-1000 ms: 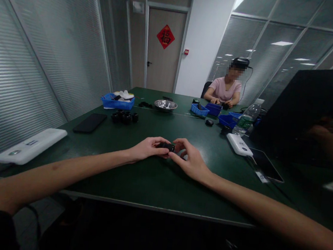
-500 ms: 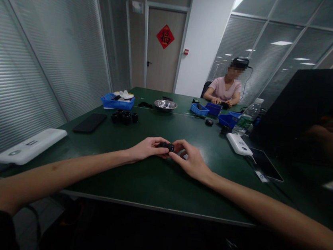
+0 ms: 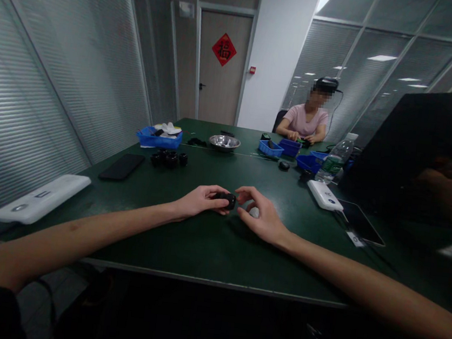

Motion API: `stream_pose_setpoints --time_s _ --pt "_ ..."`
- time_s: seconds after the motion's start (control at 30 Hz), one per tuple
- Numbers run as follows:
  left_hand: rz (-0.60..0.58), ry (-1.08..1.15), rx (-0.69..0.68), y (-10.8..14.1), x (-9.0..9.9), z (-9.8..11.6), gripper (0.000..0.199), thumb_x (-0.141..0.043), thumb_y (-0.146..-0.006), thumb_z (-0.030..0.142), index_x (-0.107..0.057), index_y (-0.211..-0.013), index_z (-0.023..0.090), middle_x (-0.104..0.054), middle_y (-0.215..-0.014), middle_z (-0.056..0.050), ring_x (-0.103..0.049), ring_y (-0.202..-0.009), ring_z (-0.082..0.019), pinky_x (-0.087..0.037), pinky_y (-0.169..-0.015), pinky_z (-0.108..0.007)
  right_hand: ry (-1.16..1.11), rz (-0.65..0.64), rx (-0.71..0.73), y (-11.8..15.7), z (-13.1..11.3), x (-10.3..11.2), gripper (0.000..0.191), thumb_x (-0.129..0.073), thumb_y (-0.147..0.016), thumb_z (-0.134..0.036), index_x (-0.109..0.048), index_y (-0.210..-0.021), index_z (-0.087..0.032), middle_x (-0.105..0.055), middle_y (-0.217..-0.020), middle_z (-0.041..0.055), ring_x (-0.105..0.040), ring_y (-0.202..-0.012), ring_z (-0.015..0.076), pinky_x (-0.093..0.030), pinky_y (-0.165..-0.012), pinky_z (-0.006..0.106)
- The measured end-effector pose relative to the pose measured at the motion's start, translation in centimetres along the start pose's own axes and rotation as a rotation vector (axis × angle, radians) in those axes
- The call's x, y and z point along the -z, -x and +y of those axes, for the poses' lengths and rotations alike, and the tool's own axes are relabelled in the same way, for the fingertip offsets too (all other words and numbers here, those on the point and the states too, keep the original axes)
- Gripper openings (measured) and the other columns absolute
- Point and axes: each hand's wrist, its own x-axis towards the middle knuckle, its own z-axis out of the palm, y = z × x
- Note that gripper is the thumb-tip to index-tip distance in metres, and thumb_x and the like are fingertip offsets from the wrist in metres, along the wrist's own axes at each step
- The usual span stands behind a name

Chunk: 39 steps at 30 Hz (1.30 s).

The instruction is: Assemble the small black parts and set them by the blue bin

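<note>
My left hand [image 3: 205, 200] is closed around a small black cylindrical part [image 3: 230, 200], holding it on its side just above the green table [image 3: 184, 252]. The part's right end sticks out past the fingertips. My right hand [image 3: 260, 215] is beside that end, thumb and fingers curved and apart, with a small gap between it and the part. A pale patch shows inside the curl of the right fingers; I cannot tell whether it is an object or a shine on the tabletop. Farther off to the left stands a cluster of similar black round parts [image 3: 170, 159].
Around the table are a black phone [image 3: 122, 167], white power banks [image 3: 43, 197], a blue basket [image 3: 159, 139], a metal bowl [image 3: 224, 144], blue bins [image 3: 270, 148], a water bottle [image 3: 335, 159] and a tablet [image 3: 362, 223]. A co-worker [image 3: 306, 119] sits at the far end; a dark panel [image 3: 425, 143] stands right.
My right hand has drawn slightly right, off the end of the black part, and its fingers have spread. The left hand has kept its hold and place.
</note>
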Motion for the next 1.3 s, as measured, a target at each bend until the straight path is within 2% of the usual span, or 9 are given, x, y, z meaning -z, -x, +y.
stream_pose_setpoints --time_s 0.13,0.2,0.33,0.63,0.8,1.0,1.1,1.2,1.3 --pt "-0.002 -0.002 0.002 -0.04 0.12 -0.16 0.051 -0.082 -0.083 0.032 -0.063 -0.125 0.01 -0.069 -0.12 -0.015 -0.074 -0.095 -0.022 -0.054 -0.102 -0.048 -0.015 0.047 -0.085 -0.18 0.16 0.24 0.02 -0.058 -0.098 -0.027 -0.059 -0.117 -0.021 -0.061 -0.085 -0.0007 -0.06 -0.074 0.015 -0.051 -0.07 0.031" --pt "-0.001 -0.002 -0.005 -0.07 0.16 -0.22 0.051 -0.082 -0.083 0.033 -0.063 -0.125 0.011 -0.07 -0.118 -0.014 -0.074 -0.095 -0.022 -0.055 -0.101 -0.048 -0.004 0.051 -0.123 -0.18 0.0 0.22 0.019 -0.056 -0.101 -0.033 -0.06 -0.115 -0.021 -0.059 -0.079 -0.0018 -0.058 -0.07 0.0144 -0.049 -0.067 0.03" --pt "0.0 -0.008 -0.009 -0.02 0.18 -0.15 0.047 -0.082 -0.084 0.033 -0.065 -0.123 0.012 -0.069 -0.12 -0.013 -0.073 -0.1 -0.022 -0.056 -0.101 -0.045 0.029 -0.025 -0.116 -0.07 -0.28 -0.12 0.036 -0.067 -0.095 -0.045 -0.06 -0.122 -0.022 -0.066 -0.089 0.0006 -0.062 -0.074 0.0156 -0.05 -0.066 0.03" --pt "-0.02 -0.018 -0.02 -0.2 0.36 -0.5 0.045 -0.08 -0.086 0.033 -0.066 -0.123 0.011 -0.069 -0.12 -0.013 -0.072 -0.099 -0.021 -0.057 -0.096 -0.04 0.019 0.008 0.0 -0.11 -0.24 -0.56 0.037 -0.075 -0.09 -0.031 -0.06 -0.124 -0.023 -0.065 -0.116 0.0069 -0.065 -0.091 0.018 -0.056 -0.071 0.031" --pt "-0.02 -0.005 -0.001 -0.08 0.27 -0.33 0.045 -0.08 -0.085 0.031 -0.065 -0.124 0.013 -0.069 -0.122 -0.012 -0.073 -0.1 -0.021 -0.056 -0.099 -0.041 -0.004 -0.023 -0.088 -0.15 -0.37 -0.7 0.033 -0.066 -0.097 -0.042 -0.061 -0.122 -0.022 -0.07 -0.104 0.0051 -0.067 -0.087 0.0179 -0.055 -0.071 0.033" --pt "-0.033 -0.02 0.003 -0.13 0.34 -0.47 0.046 -0.079 -0.087 0.035 -0.066 -0.124 0.012 -0.07 -0.118 -0.013 -0.073 -0.097 -0.021 -0.057 -0.098 -0.042 0.003 -0.007 0.029 -0.14 -0.36 -0.58 0.034 -0.073 -0.092 -0.031 -0.061 -0.124 -0.023 -0.065 -0.115 0.0071 -0.065 -0.095 0.0193 -0.058 -0.075 0.035" --pt "-0.026 -0.014 0.004 -0.14 0.33 -0.42 0.046 -0.08 -0.086 0.034 -0.066 -0.123 0.012 -0.069 -0.12 -0.013 -0.072 -0.099 -0.021 -0.056 -0.099 -0.042 0.0 0.007 0.005 -0.06 -0.43 -0.54 0.041 -0.074 -0.091 -0.033 -0.058 -0.128 -0.023 -0.064 -0.12 0.0085 -0.065 -0.098 0.0202 -0.059 -0.075 0.035" --pt "-0.036 -0.002 0.003 -0.1 0.36 -0.34 0.046 -0.08 -0.085 0.034 -0.066 -0.124 0.013 -0.068 -0.123 -0.013 -0.072 -0.102 -0.022 -0.055 -0.102 -0.044 -0.004 -0.008 -0.062 -0.04 -0.45 -0.47 0.035 -0.067 -0.096 -0.04 -0.059 -0.125 -0.022 -0.068 -0.11 0.0068 -0.066 -0.094 0.0195 -0.058 -0.074 0.035" --pt "-0.047 -0.012 0.006 -0.01 0.35 -0.19 0.046 -0.08 -0.085 0.034 -0.066 -0.124 0.014 -0.068 -0.124 -0.013 -0.072 -0.103 -0.022 -0.055 -0.102 -0.044 0.008 -0.03 -0.024 -0.09 -0.45 -0.39 0.031 -0.068 -0.096 -0.038 -0.061 -0.121 -0.022 -0.068 -0.107 0.0056 -0.066 -0.092 0.0189 -0.057 -0.077 0.035"
